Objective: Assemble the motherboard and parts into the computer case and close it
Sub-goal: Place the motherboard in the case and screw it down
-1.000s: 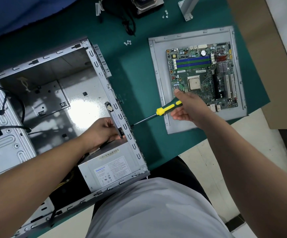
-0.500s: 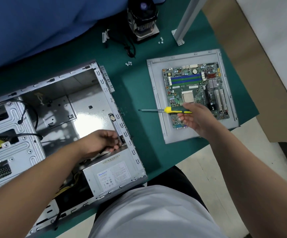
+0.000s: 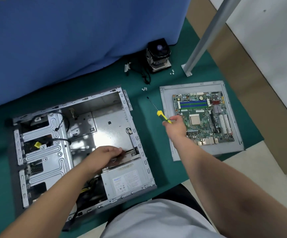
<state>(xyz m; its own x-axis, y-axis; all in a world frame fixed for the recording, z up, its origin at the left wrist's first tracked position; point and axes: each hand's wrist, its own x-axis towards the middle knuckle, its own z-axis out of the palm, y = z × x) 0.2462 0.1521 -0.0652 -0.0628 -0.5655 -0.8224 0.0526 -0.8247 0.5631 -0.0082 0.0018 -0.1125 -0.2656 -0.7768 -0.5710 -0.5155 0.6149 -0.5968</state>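
- While the right hand (image 3: 175, 125) keeps a closed grip on the screwdriver (image 3: 158, 112), the motherboard (image 3: 203, 117) lies just beside it on the case panel (image 3: 232, 148).
- Left hand (image 3: 107, 155) reaches inside the computer case (image 3: 80, 143), fingers curled; its grip cannot be told.

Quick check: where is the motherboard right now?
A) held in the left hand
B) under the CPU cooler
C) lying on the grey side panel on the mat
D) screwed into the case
C: the motherboard lies flat on the grey side panel, outside the open case.

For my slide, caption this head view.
Left hand inside the open case; right hand holds a screwdriver beside the motherboard.
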